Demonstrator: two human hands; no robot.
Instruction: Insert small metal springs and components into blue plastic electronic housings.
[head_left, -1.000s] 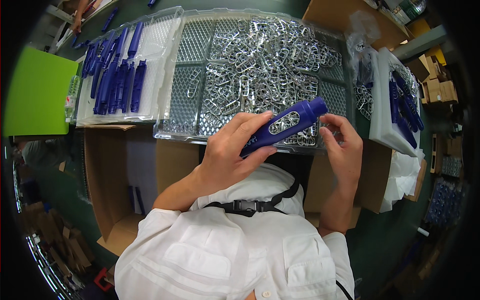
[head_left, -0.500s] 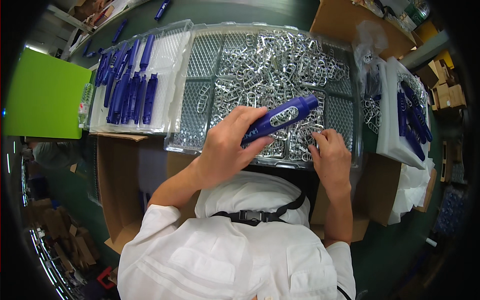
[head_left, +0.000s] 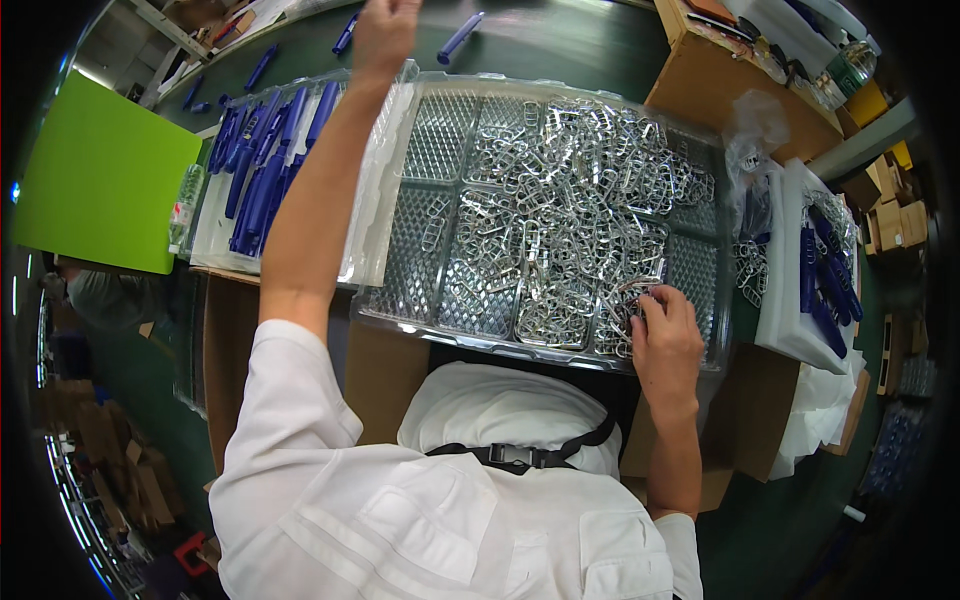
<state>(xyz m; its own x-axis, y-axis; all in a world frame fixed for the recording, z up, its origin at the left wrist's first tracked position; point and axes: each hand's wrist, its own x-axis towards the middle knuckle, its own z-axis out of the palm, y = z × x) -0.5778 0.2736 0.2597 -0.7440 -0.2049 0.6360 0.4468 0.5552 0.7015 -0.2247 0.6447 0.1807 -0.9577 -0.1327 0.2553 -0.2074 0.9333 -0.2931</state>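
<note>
My left hand (head_left: 386,38) reaches far out over the table at the upper edge, its fingertips cut off by the frame. A blue plastic tube (head_left: 460,38) with a narrower end lies on the green tabletop just right of it. My right hand (head_left: 668,335) rests at the near right part of a clear divided tray (head_left: 440,325). Its thumb and fingers are bent together among small silver metal links (head_left: 590,190); what lies between the fingertips is hidden.
Left of the tray, a white tray (head_left: 372,225) holds several blue plastic parts (head_left: 262,195), partly behind my left forearm. More blue parts lie on the far table. A white foam box (head_left: 785,300) with blue parts stands right, beside a plastic bag (head_left: 755,130). A green panel (head_left: 105,180) stands left.
My left hand has moved from above the metal links to the far side of the table and let go of the blue tube, which now lies there. My right hand stays among the links.
</note>
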